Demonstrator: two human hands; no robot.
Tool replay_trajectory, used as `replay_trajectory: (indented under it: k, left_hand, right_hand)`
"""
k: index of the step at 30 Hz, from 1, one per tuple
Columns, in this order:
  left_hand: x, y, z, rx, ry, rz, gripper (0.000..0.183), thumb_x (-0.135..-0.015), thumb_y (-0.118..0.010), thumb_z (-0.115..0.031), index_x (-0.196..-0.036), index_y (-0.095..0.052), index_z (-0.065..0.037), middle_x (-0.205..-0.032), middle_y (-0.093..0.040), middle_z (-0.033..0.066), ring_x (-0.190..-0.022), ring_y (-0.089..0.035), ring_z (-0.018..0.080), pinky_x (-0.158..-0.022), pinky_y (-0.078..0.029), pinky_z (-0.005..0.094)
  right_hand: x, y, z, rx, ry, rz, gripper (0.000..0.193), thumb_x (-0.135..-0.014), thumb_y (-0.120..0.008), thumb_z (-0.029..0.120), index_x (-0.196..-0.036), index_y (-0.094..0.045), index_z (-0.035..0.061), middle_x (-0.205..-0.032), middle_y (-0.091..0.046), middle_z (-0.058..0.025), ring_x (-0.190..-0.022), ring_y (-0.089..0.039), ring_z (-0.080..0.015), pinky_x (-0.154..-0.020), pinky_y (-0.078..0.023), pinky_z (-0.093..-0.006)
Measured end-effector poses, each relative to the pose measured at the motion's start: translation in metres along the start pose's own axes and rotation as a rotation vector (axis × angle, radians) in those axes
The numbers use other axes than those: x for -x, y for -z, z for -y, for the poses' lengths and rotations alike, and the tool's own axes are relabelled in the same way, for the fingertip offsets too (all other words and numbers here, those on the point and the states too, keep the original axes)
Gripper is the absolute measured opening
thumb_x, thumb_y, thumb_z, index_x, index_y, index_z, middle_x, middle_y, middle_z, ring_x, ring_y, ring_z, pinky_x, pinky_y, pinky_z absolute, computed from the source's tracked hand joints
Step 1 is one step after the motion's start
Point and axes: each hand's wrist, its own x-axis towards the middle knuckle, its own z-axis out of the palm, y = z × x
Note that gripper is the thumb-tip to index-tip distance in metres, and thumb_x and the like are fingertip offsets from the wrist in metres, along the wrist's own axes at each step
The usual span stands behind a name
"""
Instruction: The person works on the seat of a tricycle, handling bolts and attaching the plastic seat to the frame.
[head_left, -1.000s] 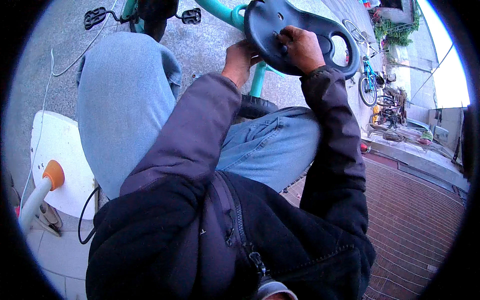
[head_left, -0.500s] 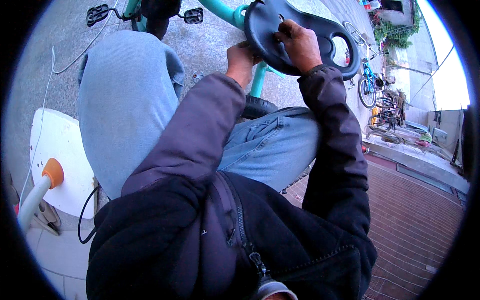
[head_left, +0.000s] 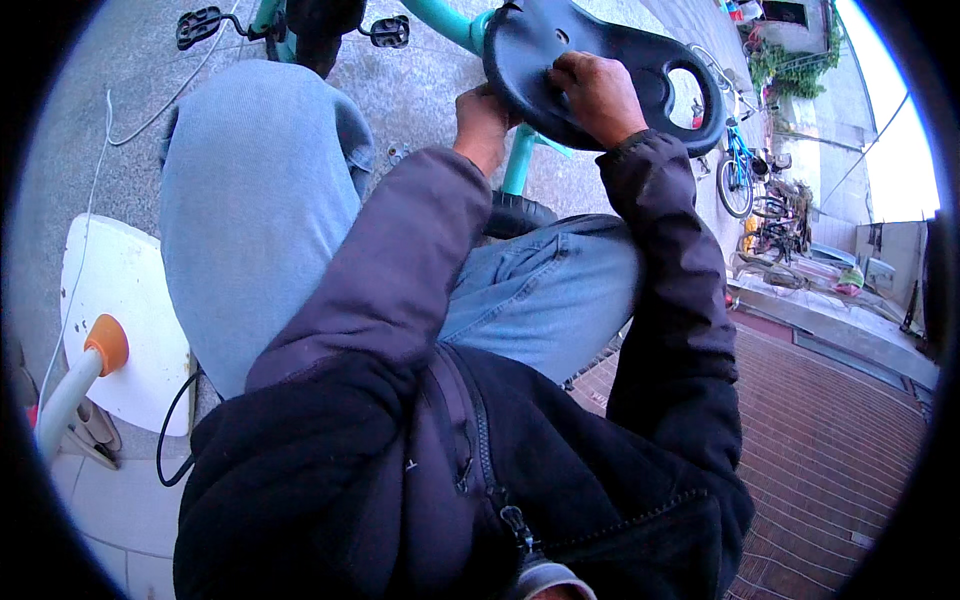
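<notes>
A black moulded plastic seat (head_left: 620, 48) with a looped handle opening at its right end sits on a turquoise tubular frame (head_left: 443, 22) at the top of the view. My right hand (head_left: 602, 98) is over the seat's upper face, fingers bent and pinched together just below a small round hole. Whatever is between those fingertips is too small or hidden to name. At the seat's near left edge, my left hand (head_left: 484, 128) is closed, its fingertips hidden beneath the seat. A black wheel (head_left: 517, 215) shows below the frame, by my knee.
Black pedals (head_left: 388, 32) stick out at the top left. A white board-like piece (head_left: 135, 290) with an orange collar (head_left: 106, 343) and grey tube lies at left. A pale cord (head_left: 97, 180) runs across the floor. Parked bicycles (head_left: 736, 170) stand to the right.
My right fingertips have drawn back slightly toward me, leaving the small hole in the seat more exposed. The seat has shifted slightly; my left hand stays at its edge.
</notes>
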Motion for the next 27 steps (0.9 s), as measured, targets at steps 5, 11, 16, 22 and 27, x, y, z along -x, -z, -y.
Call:
replay_trajectory:
  k: [5,11,16,22,27]
  left_hand:
    - [-0.005,0.001,0.001,-0.016,0.024,0.013,0.017,-0.089,-0.056,-0.013,-0.100,-0.062,-0.001,-0.096,-0.065,0.0069,-0.083,-0.065,0.0186,-0.072,-0.054,0.0324]
    - [-0.020,0.013,0.011,-0.269,-0.093,0.200,0.022,-0.087,-0.060,-0.009,-0.109,-0.060,-0.006,-0.102,-0.065,0.0096,-0.091,-0.064,0.0226,-0.075,-0.054,0.0336]
    - [-0.038,0.032,0.030,-0.397,-0.328,0.396,0.029,-0.094,-0.047,-0.015,-0.120,-0.050,-0.001,-0.112,-0.062,0.0105,-0.102,-0.062,0.0238,-0.081,-0.054,0.0370]
    - [-0.017,0.012,0.007,-0.186,0.006,0.281,0.027,-0.095,-0.045,-0.013,-0.120,-0.049,-0.002,-0.112,-0.061,0.0103,-0.106,-0.060,0.0242,-0.085,-0.054,0.0386]
    - [-0.011,0.009,0.003,-0.215,-0.032,0.190,0.026,-0.092,-0.050,-0.012,-0.115,-0.055,-0.002,-0.110,-0.063,0.0099,-0.097,-0.063,0.0223,-0.079,-0.054,0.0347]
  right_hand:
    - [0.000,-0.003,0.000,0.019,-0.024,0.018,0.018,-0.084,-0.059,0.021,-0.086,-0.067,0.0056,-0.085,-0.064,-0.0200,-0.081,-0.063,-0.0390,-0.073,-0.050,-0.0478]
    - [0.005,0.005,0.002,-0.091,-0.078,-0.014,0.016,-0.082,-0.058,0.014,-0.089,-0.068,0.0044,-0.084,-0.064,-0.0211,-0.083,-0.064,-0.0387,-0.073,-0.051,-0.0450]
    - [0.000,0.007,-0.004,-0.176,-0.104,0.011,0.018,-0.081,-0.058,0.011,-0.094,-0.069,0.0052,-0.086,-0.064,-0.0215,-0.085,-0.063,-0.0392,-0.074,-0.051,-0.0430]
    - [-0.012,0.006,-0.016,-0.072,0.043,0.053,0.018,-0.081,-0.058,0.012,-0.095,-0.069,0.0070,-0.087,-0.063,-0.0217,-0.083,-0.062,-0.0401,-0.074,-0.051,-0.0453]
    - [-0.020,0.004,-0.016,0.101,0.107,0.123,0.017,-0.085,-0.056,0.010,-0.096,-0.067,0.0051,-0.086,-0.065,-0.0208,-0.081,-0.065,-0.0378,-0.075,-0.051,-0.0446]
